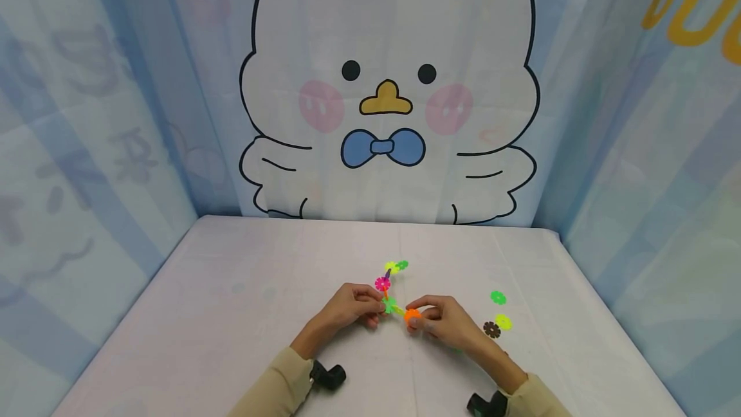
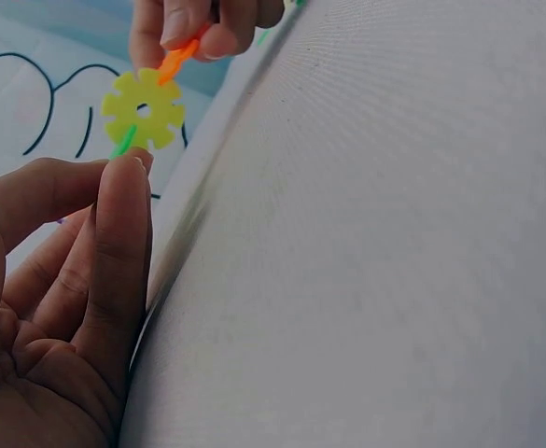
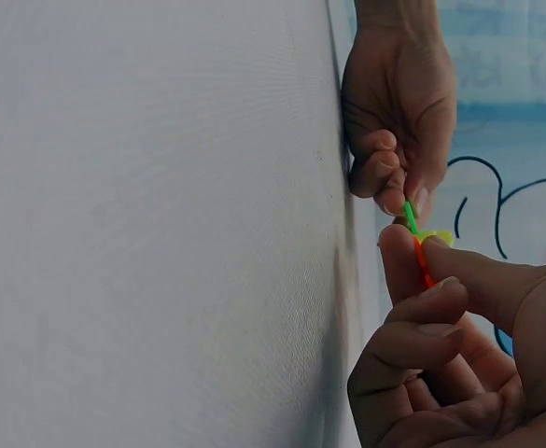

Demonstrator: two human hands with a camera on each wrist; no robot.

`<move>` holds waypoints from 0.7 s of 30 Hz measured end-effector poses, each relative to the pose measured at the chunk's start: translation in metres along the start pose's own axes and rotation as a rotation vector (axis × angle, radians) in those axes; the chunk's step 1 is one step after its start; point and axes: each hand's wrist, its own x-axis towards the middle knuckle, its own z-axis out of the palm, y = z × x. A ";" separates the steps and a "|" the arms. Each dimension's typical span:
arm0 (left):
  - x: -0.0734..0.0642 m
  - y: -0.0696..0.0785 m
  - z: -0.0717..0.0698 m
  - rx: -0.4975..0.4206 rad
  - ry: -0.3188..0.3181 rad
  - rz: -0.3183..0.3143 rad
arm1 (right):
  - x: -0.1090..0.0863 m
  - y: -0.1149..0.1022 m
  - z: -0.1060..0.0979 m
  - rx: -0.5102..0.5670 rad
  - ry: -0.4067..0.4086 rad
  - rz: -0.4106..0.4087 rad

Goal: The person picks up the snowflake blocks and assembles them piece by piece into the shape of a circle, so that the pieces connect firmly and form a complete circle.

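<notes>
Where the white table [image 1: 231, 301] ends at its far edge, a pale blue printed cloth [image 1: 202, 50] rises behind it, bearing a large white bird [image 1: 388, 24] with pink cheeks and a blue bow tie [image 1: 383, 147]; more of the printed cloth stands along the left and right edges. Over the middle of the table come two arms in beige sleeves [image 1: 278, 383], each with a black wrist device [image 1: 329, 376]. The left hand [image 1: 354, 306] and the right hand [image 1: 446, 322] face each other, well apart from either side edge.

Between them is a chain of notched plastic discs [image 1: 383, 284], set roughly midway between the left and right edges and trailing toward the far edge through orange, magenta, purple and yellow pieces to a green one at its tip. I cannot tell whether that tip touches the table. The left hand's thumb and forefinger pinch a green disc [image 1: 390, 305] of the chain; the right hand's thumb and forefinger pinch an orange disc [image 1: 412, 315]. A yellow disc [image 2: 165, 114] sits between these two, slotted to both.

Toward the right edge, beyond the right hand, lie a loose green disc [image 1: 498, 297], a loose yellow disc [image 1: 503, 322] and, just beside the latter, a dark brown disc [image 1: 491, 330].
</notes>
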 end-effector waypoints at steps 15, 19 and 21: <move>-0.001 0.001 0.001 0.024 0.025 -0.008 | 0.001 0.002 0.005 0.120 0.014 0.014; -0.001 0.001 0.002 0.029 0.036 -0.012 | 0.000 0.002 0.008 0.148 0.029 0.019; -0.001 0.001 0.002 0.028 0.038 -0.010 | 0.001 0.002 0.009 0.159 0.034 0.023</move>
